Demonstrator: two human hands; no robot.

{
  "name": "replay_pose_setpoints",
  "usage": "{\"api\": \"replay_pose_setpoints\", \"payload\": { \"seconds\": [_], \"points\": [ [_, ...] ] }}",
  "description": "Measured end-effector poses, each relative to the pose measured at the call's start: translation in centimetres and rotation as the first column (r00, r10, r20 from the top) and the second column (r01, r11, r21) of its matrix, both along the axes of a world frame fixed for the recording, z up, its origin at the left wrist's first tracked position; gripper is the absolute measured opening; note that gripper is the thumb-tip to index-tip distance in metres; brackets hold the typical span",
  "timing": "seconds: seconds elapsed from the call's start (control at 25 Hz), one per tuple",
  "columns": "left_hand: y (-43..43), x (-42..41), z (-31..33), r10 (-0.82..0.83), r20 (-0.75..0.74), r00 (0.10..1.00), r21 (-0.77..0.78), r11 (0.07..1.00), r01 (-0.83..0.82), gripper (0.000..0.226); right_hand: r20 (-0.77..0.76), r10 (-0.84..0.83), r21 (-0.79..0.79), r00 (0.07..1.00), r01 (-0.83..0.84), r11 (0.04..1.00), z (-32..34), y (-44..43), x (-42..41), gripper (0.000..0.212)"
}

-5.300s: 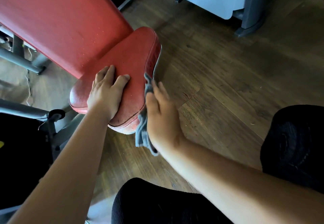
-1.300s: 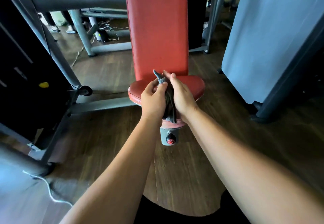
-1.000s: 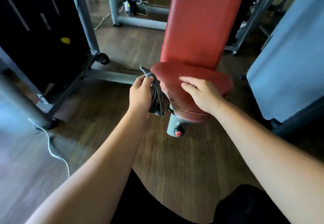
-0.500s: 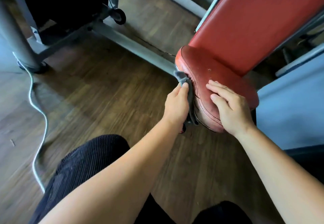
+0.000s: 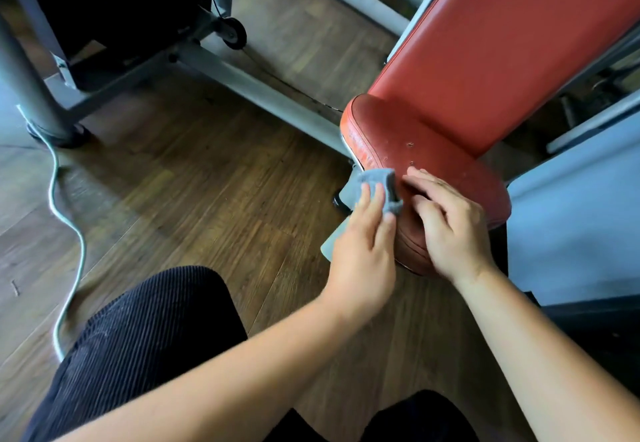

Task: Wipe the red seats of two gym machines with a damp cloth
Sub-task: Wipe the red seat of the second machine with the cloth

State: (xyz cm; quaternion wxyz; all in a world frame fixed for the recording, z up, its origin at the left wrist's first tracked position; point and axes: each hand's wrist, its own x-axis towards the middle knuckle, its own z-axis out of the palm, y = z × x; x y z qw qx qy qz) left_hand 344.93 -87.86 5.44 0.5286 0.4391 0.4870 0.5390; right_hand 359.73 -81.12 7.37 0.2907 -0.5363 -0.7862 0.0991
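A worn red seat pad [image 5: 408,143] juts out below a long red backrest [image 5: 502,46] at the right. My left hand [image 5: 363,251] presses a grey cloth [image 5: 379,185] against the seat's left side edge; a corner of the cloth hangs below the hand. My right hand [image 5: 450,227] lies flat on top of the seat, fingers spread, right beside the cloth. The seat's front end is hidden under my hands.
Grey machine frame tubes [image 5: 263,91] run across the wooden floor [image 5: 194,192] behind the seat. A dark weight stack housing [image 5: 114,8] stands at the top left, a pale cable [image 5: 69,233] snakes along the left, and a light blue panel [image 5: 575,220] sits at the right. My dark-trousered knees fill the bottom.
My left hand has slid the cloth forward along the seat's left edge, and the cloth now bunches over the rim. My right hand stays on the seat top.
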Motion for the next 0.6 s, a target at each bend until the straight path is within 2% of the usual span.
{"api": "replay_pose_setpoints", "payload": {
  "seconds": [0.08,0.24,0.36,0.48,0.6],
  "points": [
    [-1.3,-0.1,-1.0,-0.007,0.017,1.000,0.044,0.999,0.006,0.049,0.012,-0.003,0.005,1.000,0.003,1.000,0.0,0.0,-0.1,0.037],
    [3.7,-1.0,-1.6,0.042,-0.001,0.999,-0.085,0.995,-0.042,0.050,0.007,-0.033,0.004,0.999,0.033,0.999,0.2,-0.2,-0.5,0.038],
    [-0.5,0.0,-0.8,0.012,0.025,1.000,-0.038,0.999,-0.011,0.050,0.038,-0.028,0.016,0.999,0.027,0.999,0.0,-0.3,-0.5,0.041],
    [-0.6,-0.3,-0.3,0.018,-0.102,0.995,-0.010,1.000,-0.020,0.049,0.057,-0.044,0.018,0.997,0.043,0.999,0.1,-0.2,-0.5,0.044],
    [4.0,-0.9,-0.9,0.037,-0.178,0.983,-0.087,0.995,-0.053,0.049,0.059,-0.064,0.035,0.996,0.062,0.997,0.1,-0.2,-0.8,0.042]
  ]
}}
